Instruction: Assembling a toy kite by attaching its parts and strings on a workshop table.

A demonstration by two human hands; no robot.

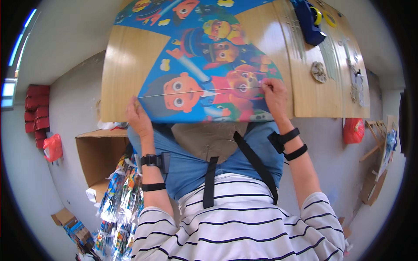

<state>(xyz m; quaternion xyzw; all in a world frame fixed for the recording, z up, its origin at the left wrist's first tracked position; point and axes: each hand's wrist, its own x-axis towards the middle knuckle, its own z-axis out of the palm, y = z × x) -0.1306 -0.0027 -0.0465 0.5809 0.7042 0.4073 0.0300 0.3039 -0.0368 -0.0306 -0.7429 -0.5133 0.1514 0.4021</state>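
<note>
A glossy blue printed sheet (152,108) with cartoon figures lies on the wooden table before me, its near edge reaching the table's front. Across it runs a thin, straight, pale strand (174,94); whether it is a rod or a cord I cannot tell. My left hand (140,119) pinches the strand's left end beside the sheet's left corner. At the other end, my right hand (277,98) is closed, thumb against the bent fingers, over the sheet's right side. Both wrists wear black straps.
The table (126,65) carries a blue tape dispenser (311,26), a yellow tape roll (329,19) and a pale round reel (318,71) at right. Left of my legs stand an open cardboard box (100,163) and shiny packages (119,204). Red boxes (37,104) are stacked by the wall.
</note>
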